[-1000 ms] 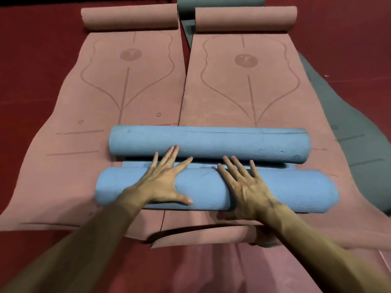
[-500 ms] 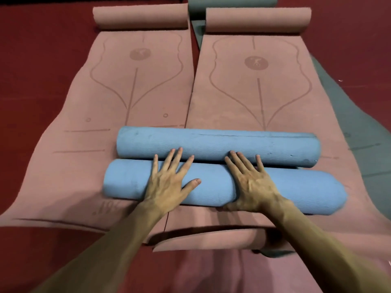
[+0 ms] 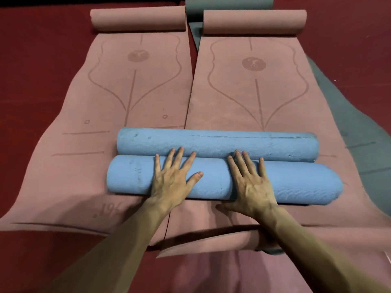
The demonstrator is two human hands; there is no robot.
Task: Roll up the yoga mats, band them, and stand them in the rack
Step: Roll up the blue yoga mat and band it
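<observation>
Two blue rolls lie side by side across the pink mats. On the near blue roll (image 3: 296, 182), my left hand (image 3: 172, 180) and my right hand (image 3: 251, 182) press flat with fingers spread. Their fingertips reach the seam with the far blue roll (image 3: 218, 142), and the two rolls touch. The near roll's right end bulges out in a cone. Neither hand grips anything. No band and no rack are in view.
Under the rolls lie a left pink mat (image 3: 110, 85) and a right pink mat (image 3: 254, 92), each flat with its far end curled up. A grey mat (image 3: 364, 132) shows at the right and top. Red floor (image 3: 31, 60) surrounds them. A pink mat edge (image 3: 203, 242) curls near me.
The near blue roll has rolled away from me under both palms. The strip of flat blue mat between the two rolls has vanished, and the rolls now touch.
</observation>
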